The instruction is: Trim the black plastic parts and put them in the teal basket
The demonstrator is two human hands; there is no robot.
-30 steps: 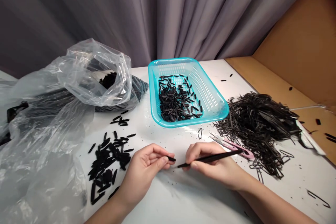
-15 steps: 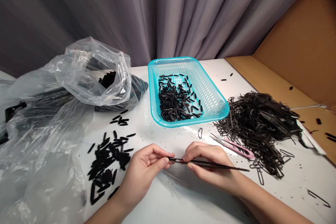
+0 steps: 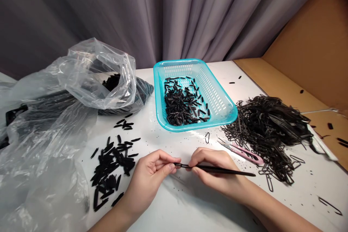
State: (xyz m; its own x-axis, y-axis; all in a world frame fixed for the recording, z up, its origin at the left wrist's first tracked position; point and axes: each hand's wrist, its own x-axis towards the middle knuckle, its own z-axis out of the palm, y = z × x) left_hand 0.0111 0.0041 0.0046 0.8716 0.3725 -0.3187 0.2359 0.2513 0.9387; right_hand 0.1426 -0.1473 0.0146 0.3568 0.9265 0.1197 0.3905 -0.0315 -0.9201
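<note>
My left hand (image 3: 152,174) is closed, its thumb and forefinger pinching a small black strip (image 3: 176,164) whose tip shows past the fingers. From the right, my right hand (image 3: 217,165) grips a slim black tool that looks like tweezers (image 3: 231,170). Their thin tips meet the strip between the two hands, just above the white table, and the thick end points right. Fingers partly cover both things. Close to my left wrist lies a loose pile of short black strips (image 3: 108,166).
Beyond my hands stands a turquoise basket (image 3: 223,119) holding many short black pieces. A clear plastic bag (image 3: 81,94) with black material fills the left. Pink-handled snips (image 3: 247,153) lie beside a tangled heap of thin black loops (image 3: 266,127) at right, near a cardboard panel (image 3: 312,36).
The tweezers have turned slightly in my right hand, so their shaft looks broader and their far end sits a little further left. Both hands have otherwise hardly moved.
</note>
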